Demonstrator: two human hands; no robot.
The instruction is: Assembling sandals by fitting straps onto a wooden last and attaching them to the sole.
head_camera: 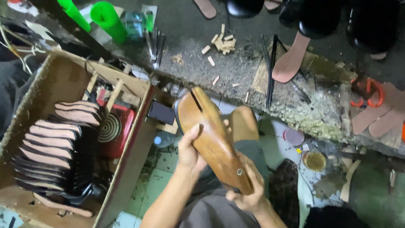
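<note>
Both hands, left hand [188,150] and right hand [249,192], grip wooden shoe last [213,137].

Only packaging I can spot: big open brown cardboard box [63,80] on my left, holding stacked insoles.

There is one wooden shoe last [215,139], held by two hands: the left hand [190,150] and the right hand [249,192]. One cardboard box [46,84] is there, two green tubes [107,17], one orange scissors [369,90], and one loose pink insole [291,59].
</note>
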